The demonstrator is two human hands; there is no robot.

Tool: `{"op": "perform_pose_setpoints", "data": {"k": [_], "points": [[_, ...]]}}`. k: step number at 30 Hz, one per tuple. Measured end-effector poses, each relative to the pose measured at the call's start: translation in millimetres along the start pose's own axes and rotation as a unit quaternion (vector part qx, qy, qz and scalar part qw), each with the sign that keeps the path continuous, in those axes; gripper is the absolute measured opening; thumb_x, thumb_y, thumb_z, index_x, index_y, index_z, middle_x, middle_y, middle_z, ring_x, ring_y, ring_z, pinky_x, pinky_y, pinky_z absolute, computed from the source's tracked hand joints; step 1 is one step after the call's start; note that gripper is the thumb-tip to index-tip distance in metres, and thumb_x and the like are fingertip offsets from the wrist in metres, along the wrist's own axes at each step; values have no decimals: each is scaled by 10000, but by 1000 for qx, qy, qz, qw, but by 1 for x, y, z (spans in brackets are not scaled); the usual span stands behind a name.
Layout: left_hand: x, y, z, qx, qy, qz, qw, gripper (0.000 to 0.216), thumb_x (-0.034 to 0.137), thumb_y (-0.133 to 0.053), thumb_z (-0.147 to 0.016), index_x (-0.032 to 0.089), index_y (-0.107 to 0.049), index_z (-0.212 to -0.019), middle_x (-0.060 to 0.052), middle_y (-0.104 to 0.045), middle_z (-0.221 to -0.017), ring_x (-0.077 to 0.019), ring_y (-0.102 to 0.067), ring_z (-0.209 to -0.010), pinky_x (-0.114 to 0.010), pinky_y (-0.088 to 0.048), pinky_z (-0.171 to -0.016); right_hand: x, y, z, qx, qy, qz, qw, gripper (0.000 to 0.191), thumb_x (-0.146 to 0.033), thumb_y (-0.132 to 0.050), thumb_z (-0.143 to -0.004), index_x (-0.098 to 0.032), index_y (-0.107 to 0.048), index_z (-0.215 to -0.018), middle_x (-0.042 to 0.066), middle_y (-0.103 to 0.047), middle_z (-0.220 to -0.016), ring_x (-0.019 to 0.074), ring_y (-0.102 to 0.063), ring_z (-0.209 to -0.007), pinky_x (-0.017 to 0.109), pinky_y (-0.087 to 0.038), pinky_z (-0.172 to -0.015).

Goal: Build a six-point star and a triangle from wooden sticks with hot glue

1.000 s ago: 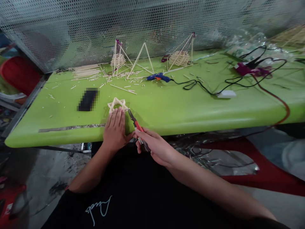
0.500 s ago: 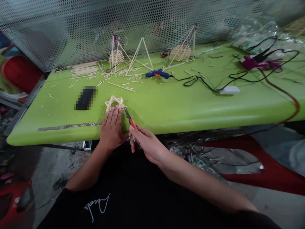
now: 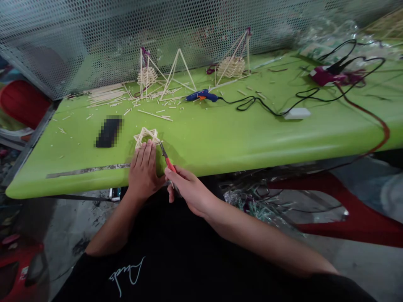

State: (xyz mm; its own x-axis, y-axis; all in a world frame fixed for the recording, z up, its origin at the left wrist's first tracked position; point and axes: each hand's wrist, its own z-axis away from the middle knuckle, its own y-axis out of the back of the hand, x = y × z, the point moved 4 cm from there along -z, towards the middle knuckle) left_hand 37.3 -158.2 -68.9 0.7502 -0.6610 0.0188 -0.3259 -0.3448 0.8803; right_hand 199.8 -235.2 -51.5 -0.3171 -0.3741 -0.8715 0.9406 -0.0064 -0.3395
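A small star-shaped frame of thin wooden sticks lies near the front edge of the green table. My left hand lies flat on the table, fingers stretched out, fingertips pressing on the near side of the star. My right hand is closed round the handles of red-handled pliers. The dark tip of the pliers points at the right corner of the star, beside my left fingertips.
Behind stand three stick pyramids, a pile of loose sticks and a blue glue gun with a black cable. A dark flat object lies left of the star. A white adapter, cables and a perforated metal screen are further back.
Both hands, the pliers and the star have kept their arrangement; the view has shifted slightly, moving everything a little to the left in the picture.
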Motion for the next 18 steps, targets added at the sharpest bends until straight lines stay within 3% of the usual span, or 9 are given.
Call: {"op": "perform_pose_setpoints", "data": {"k": [18], "points": [[-2,-1,1,-10,3,10,1000,1100,448,-665,-1077,118,-107,-1966,-210,-327,-1988,-396,-329,-1868,-602,-265,-1551,0,2,-1,-4,-4,-19,1000,424,-677,-836,-1049,-283,-694,-986,-44,-608,-756,150,-561,-599,322,-508,-545]]}}
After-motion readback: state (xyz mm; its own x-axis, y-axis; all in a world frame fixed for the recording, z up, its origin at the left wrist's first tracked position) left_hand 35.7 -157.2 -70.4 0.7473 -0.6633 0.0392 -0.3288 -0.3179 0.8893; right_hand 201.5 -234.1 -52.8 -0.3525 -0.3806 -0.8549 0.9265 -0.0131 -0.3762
